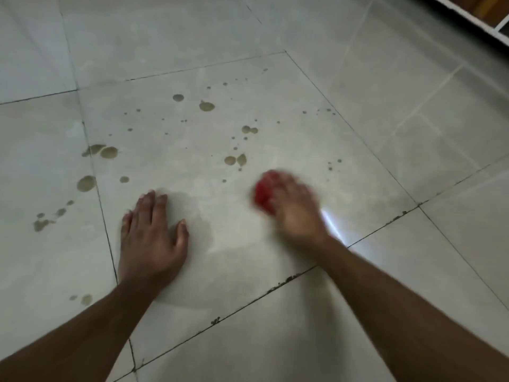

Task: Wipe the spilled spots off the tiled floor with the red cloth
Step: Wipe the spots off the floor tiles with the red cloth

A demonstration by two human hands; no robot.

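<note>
My right hand (296,209) is blurred and presses a bunched red cloth (263,194) against the pale tiled floor (358,312); only the cloth's left part shows past my fingers. My left hand (153,238) lies flat on the floor with its fingers spread, holding nothing. Brownish spilled spots (206,106) are scattered over the tile beyond both hands. Larger spilled drops (86,183) sit along the grout line to the left, and a pair of spots (234,160) lies just beyond the cloth. A faint damp patch (198,230) shows between my hands.
Dark grout lines (275,286) cross the floor, with crumbs of dirt in the one near my right forearm. A white frame edge with something wooden behind it (473,9) stands at the top right corner.
</note>
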